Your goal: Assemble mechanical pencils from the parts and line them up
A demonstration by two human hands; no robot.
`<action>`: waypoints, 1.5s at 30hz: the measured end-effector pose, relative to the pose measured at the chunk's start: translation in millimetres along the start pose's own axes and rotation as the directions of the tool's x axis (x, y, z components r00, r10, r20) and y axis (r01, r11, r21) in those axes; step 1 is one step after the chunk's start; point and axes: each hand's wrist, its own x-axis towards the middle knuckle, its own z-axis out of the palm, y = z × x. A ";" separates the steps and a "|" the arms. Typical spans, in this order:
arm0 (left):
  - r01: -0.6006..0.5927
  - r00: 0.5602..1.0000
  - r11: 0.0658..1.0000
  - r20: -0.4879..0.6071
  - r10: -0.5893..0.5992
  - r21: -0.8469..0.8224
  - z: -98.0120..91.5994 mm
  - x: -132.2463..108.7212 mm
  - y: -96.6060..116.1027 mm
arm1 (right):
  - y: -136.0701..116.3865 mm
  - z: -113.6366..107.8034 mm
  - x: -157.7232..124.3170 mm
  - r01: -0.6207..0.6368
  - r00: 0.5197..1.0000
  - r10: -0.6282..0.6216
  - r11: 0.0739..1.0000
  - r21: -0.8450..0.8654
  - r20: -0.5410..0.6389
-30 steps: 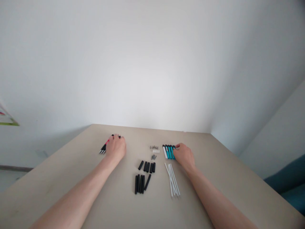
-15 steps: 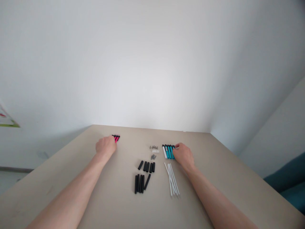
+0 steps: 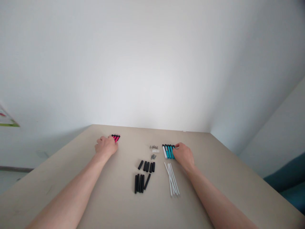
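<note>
My left hand (image 3: 106, 146) is at the far left of the table, its fingers apart and slightly bent. It touches or almost touches a row of pink and black pen parts (image 3: 116, 138), partly covered by the hand. On the right, my right hand (image 3: 184, 155) has its thumb and fingers at the end of a row of pen barrels. They close on the outermost teal pen barrel (image 3: 173, 152), which they partly hide. Beside it lie several more teal barrels (image 3: 168, 152) and a white barrel (image 3: 165, 152), all with black tops.
Between the hands lie small metal tips (image 3: 153, 147), small white pieces (image 3: 155, 151) and grey pieces (image 3: 153, 157). Nearer are short black tubes (image 3: 148, 167), longer black tubes (image 3: 139, 183) and thin white refills (image 3: 173, 179). A wall (image 3: 152, 63) stands behind the table (image 3: 114, 197).
The fingers of my left hand have loosened and spread, and more of the pink and black parts shows. My right hand stays at the teal barrels.
</note>
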 end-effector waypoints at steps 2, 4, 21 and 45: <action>-0.015 1.000 1.000 0.007 0.015 -0.001 2.1 0.7 -0.6 | -0.7 -0.1 -0.1 0.000 1.000 0.000 1.000 -0.001 -0.001; -0.027 1.000 1.000 -0.001 0.027 0.005 3.1 1.4 -1.4 | -1.2 -0.5 -0.4 -0.001 1.000 0.001 1.000 -0.001 0.001; -0.129 0.985 0.990 -0.119 0.122 -0.058 -6.1 -3.8 6.8 | -8.0 -7.5 -4.9 0.112 0.984 -0.108 0.994 0.020 -0.138; -0.616 0.786 0.762 -0.229 0.575 -0.201 -11.1 -24.8 31.4 | -32.7 5.7 -38.1 0.765 0.608 -0.748 0.461 0.449 -0.267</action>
